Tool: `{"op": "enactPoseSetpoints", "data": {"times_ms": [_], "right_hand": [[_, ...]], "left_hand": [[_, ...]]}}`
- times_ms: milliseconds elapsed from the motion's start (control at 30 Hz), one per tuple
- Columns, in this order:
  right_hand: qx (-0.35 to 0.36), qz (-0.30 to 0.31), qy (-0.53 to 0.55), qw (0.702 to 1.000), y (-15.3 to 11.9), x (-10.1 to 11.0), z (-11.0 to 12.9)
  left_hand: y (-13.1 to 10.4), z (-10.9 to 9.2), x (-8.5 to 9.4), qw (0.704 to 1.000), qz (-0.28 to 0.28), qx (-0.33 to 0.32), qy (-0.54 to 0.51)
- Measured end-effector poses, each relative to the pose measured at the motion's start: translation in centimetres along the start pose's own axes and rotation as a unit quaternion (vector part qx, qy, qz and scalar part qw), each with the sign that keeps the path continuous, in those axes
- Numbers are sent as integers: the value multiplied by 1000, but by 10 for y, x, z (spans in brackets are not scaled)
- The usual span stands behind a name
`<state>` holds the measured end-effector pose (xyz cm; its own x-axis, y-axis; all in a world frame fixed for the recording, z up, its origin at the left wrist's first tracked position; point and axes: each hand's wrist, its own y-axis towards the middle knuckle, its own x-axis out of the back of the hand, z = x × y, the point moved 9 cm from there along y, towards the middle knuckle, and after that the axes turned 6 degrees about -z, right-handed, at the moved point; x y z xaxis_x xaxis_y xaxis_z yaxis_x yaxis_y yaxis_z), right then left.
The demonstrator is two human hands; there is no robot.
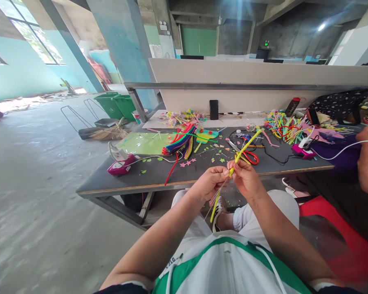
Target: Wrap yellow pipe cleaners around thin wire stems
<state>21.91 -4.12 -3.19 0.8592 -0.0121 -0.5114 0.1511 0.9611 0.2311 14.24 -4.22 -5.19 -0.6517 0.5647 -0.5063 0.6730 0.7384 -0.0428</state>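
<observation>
Head view showed the left hand [215,181] and the right hand [245,178] near the middle of the frame, both pinching the yellow fuzzy stem [248,144]. Its upper part crossed in front of red-handled scissors [249,153] on the dark table [138,173].

Grey table [150,178] — green sheet [138,143], red-handled scissors [245,152], pink stars [188,163]
</observation>
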Motion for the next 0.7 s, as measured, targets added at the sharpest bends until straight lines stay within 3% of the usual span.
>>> {"op": "enactPoseSetpoints", "data": {"times_ms": [267, 367, 467, 533, 700], "right_hand": [[30, 57, 28, 997, 1, -26, 3], [29, 88, 43, 995, 4, -31, 1], [11, 91, 3, 996, 7, -29, -2], [22, 55, -50, 997, 8, -21, 0], [54, -32, -159, 985, 7, -6, 11]], "left_hand": [[-13, 6, -16, 992, 54, 34, -113], [-14, 5, -12, 993, 38, 16, -109], [-13, -5, 4, 998, -40, -29, -41], [-15, -17, 14, 993, -89, -67, 33], [-18, -41, 16, 963, -115, -132, 206]]}}
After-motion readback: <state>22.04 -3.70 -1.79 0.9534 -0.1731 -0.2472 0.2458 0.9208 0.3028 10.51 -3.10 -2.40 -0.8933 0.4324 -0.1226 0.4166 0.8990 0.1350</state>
